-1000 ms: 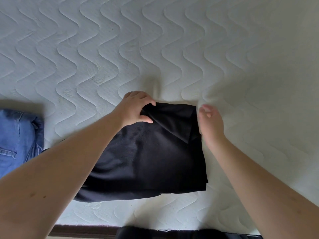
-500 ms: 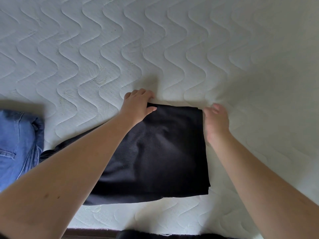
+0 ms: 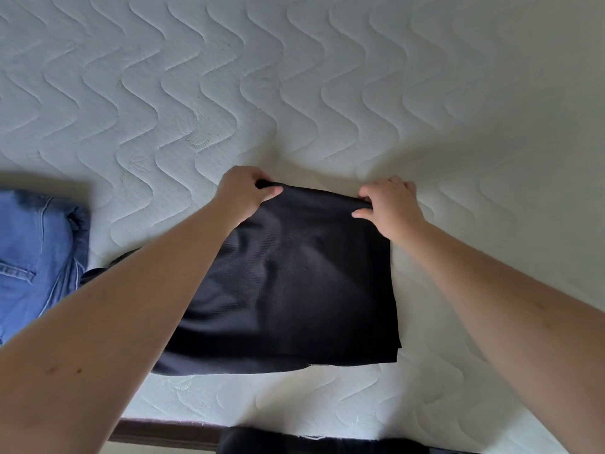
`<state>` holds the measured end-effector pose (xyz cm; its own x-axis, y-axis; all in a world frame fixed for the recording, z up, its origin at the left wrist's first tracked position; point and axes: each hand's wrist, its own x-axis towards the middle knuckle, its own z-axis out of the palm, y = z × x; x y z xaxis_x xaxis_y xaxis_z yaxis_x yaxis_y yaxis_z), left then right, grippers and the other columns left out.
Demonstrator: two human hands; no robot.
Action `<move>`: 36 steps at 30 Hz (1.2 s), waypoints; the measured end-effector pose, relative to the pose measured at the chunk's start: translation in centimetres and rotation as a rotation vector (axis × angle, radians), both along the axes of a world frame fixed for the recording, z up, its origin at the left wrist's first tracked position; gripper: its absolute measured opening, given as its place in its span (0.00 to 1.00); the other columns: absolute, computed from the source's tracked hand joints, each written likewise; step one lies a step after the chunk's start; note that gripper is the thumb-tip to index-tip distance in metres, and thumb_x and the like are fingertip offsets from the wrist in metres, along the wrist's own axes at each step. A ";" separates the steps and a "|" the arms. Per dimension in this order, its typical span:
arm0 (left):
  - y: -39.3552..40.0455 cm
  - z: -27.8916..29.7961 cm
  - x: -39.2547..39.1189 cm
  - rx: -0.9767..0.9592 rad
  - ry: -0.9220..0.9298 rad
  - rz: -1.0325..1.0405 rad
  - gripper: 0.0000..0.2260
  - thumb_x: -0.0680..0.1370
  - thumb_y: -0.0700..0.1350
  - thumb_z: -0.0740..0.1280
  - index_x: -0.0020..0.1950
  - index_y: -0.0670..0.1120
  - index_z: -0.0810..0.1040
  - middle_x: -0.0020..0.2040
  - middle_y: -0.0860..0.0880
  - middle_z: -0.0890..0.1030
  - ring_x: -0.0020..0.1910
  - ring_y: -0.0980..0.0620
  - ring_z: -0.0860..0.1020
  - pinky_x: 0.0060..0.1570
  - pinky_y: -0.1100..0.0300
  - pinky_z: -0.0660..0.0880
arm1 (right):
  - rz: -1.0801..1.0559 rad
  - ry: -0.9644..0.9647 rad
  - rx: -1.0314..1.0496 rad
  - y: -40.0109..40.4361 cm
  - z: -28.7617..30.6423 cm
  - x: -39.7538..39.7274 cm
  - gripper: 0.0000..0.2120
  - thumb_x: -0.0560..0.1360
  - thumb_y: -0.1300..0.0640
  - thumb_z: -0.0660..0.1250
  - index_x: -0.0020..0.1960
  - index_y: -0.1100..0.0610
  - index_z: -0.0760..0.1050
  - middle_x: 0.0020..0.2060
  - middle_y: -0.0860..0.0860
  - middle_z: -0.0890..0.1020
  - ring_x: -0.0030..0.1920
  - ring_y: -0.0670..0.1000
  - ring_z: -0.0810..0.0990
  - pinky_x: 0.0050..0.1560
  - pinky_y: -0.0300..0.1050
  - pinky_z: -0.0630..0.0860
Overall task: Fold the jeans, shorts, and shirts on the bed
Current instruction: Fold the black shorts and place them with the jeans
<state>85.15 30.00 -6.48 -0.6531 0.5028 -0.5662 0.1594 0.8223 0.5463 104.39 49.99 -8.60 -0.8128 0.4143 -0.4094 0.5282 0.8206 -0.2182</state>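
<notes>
A black garment (image 3: 288, 276), part-folded, lies at six o'clock on the bed (image 3: 327, 93). The left hand (image 3: 242, 193) and right hand (image 3: 391, 204) pinch its far corners, fingers curled. Likely next: fold that edge back toward the near hem. Folded jeans (image 3: 36, 253) sit at nine o'clock.

- A home bedroom: a bare white mattress (image 3: 327, 93) quilted in wavy lines fills the view.
- Clothes lie on it: blue jeans (image 3: 36, 253) and a black garment (image 3: 294, 290).
</notes>
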 end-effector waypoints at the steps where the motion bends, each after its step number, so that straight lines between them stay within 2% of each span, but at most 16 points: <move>1: -0.2 0.2 0.2 0.021 -0.006 -0.001 0.05 0.76 0.52 0.72 0.48 0.52 0.79 0.43 0.57 0.79 0.46 0.55 0.78 0.41 0.66 0.68 | 0.007 0.025 0.000 0.1 0.1 0.4 0.15 0.74 0.45 0.71 0.56 0.52 0.79 0.50 0.51 0.80 0.55 0.57 0.73 0.55 0.50 0.61; 3: -0.7 0.7 0.7 0.059 0.004 -0.039 0.04 0.77 0.52 0.70 0.47 0.54 0.77 0.43 0.58 0.79 0.45 0.59 0.76 0.39 0.68 0.67 | 0.022 0.058 -0.010 0.5 0.2 1.2 0.13 0.75 0.50 0.71 0.57 0.53 0.79 0.50 0.52 0.81 0.56 0.58 0.73 0.56 0.51 0.62; 5: -1.4 1.3 1.2 0.079 0.015 -0.107 0.05 0.77 0.52 0.70 0.49 0.55 0.76 0.43 0.57 0.80 0.44 0.58 0.77 0.40 0.67 0.69 | 0.020 0.051 -0.023 1.0 0.4 2.0 0.11 0.76 0.54 0.70 0.58 0.51 0.79 0.50 0.53 0.80 0.57 0.58 0.73 0.58 0.51 0.62; 8: -2.5 2.5 2.1 0.076 0.029 -0.194 0.11 0.77 0.54 0.70 0.59 0.59 0.77 0.49 0.55 0.83 0.48 0.55 0.79 0.52 0.60 0.75 | 0.045 0.068 0.014 0.7 1.4 3.3 0.13 0.78 0.56 0.66 0.62 0.46 0.78 0.52 0.53 0.79 0.57 0.59 0.74 0.57 0.50 0.66; 10: -3.4 3.2 3.0 0.082 0.080 -0.233 0.10 0.79 0.53 0.67 0.59 0.59 0.79 0.51 0.56 0.84 0.51 0.54 0.80 0.56 0.56 0.76 | 0.135 0.194 0.086 -0.2 2.3 4.5 0.14 0.77 0.60 0.67 0.60 0.49 0.80 0.48 0.51 0.83 0.50 0.60 0.76 0.53 0.51 0.66; 14: -5.4 4.6 5.6 0.112 0.153 -0.295 0.09 0.81 0.52 0.64 0.57 0.57 0.81 0.48 0.57 0.84 0.47 0.54 0.81 0.53 0.55 0.77 | 0.219 0.326 0.158 -2.0 3.7 7.0 0.15 0.72 0.69 0.69 0.53 0.54 0.84 0.46 0.50 0.86 0.40 0.60 0.77 0.45 0.53 0.70; 18: -7.4 4.8 9.1 0.114 0.311 -0.419 0.12 0.81 0.52 0.64 0.61 0.53 0.82 0.56 0.55 0.84 0.56 0.52 0.81 0.55 0.55 0.76 | 0.261 0.407 0.201 -3.6 3.9 9.6 0.17 0.67 0.71 0.73 0.52 0.56 0.85 0.51 0.51 0.86 0.34 0.58 0.77 0.41 0.51 0.74; 20: -8.6 4.6 11.0 0.136 0.402 -0.466 0.11 0.80 0.50 0.65 0.60 0.52 0.82 0.58 0.54 0.83 0.58 0.50 0.80 0.55 0.56 0.76 | 0.267 0.406 0.197 -4.4 3.9 10.9 0.18 0.66 0.71 0.74 0.52 0.57 0.85 0.54 0.51 0.85 0.31 0.57 0.77 0.37 0.49 0.75; 24: -10.9 3.8 15.1 0.179 0.520 -0.504 0.10 0.76 0.43 0.73 0.56 0.47 0.85 0.53 0.50 0.85 0.53 0.48 0.83 0.50 0.55 0.79 | 0.267 0.379 0.136 -6.0 3.6 13.3 0.21 0.63 0.73 0.75 0.54 0.59 0.84 0.57 0.52 0.84 0.27 0.57 0.76 0.29 0.46 0.76; 26: -11.9 3.0 16.6 0.186 0.559 -0.535 0.12 0.73 0.40 0.75 0.56 0.45 0.85 0.53 0.49 0.85 0.53 0.47 0.83 0.52 0.52 0.80 | 0.247 0.370 0.120 -6.7 3.2 14.2 0.23 0.62 0.74 0.75 0.54 0.60 0.84 0.57 0.53 0.84 0.28 0.57 0.76 0.28 0.47 0.76; 30: -13.4 1.3 18.3 0.136 0.589 -0.565 0.16 0.71 0.37 0.77 0.58 0.44 0.83 0.55 0.49 0.84 0.57 0.46 0.82 0.57 0.49 0.79 | 0.187 0.344 0.080 -8.2 2.4 15.4 0.24 0.62 0.76 0.74 0.56 0.61 0.83 0.58 0.55 0.83 0.31 0.58 0.79 0.33 0.49 0.79; 34: -13.9 0.6 19.2 0.076 0.561 -0.579 0.20 0.69 0.35 0.78 0.60 0.45 0.83 0.57 0.50 0.84 0.58 0.46 0.81 0.57 0.50 0.79 | 0.179 0.331 0.100 -8.9 1.9 16.1 0.24 0.62 0.76 0.74 0.56 0.61 0.83 0.58 0.55 0.83 0.36 0.58 0.81 0.36 0.50 0.79; 36: -13.9 0.4 19.4 0.002 0.508 -0.642 0.23 0.71 0.36 0.75 0.65 0.47 0.79 0.63 0.51 0.80 0.64 0.47 0.78 0.63 0.52 0.75 | 0.161 0.322 0.134 -9.1 1.8 16.3 0.25 0.62 0.76 0.74 0.56 0.61 0.83 0.58 0.55 0.83 0.38 0.58 0.81 0.37 0.50 0.79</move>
<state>104.58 16.12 -6.11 -0.4140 0.8670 -0.2772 0.8277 0.4853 0.2816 120.68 40.87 -6.85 -0.9501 0.3032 -0.0737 0.3119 0.9200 -0.2373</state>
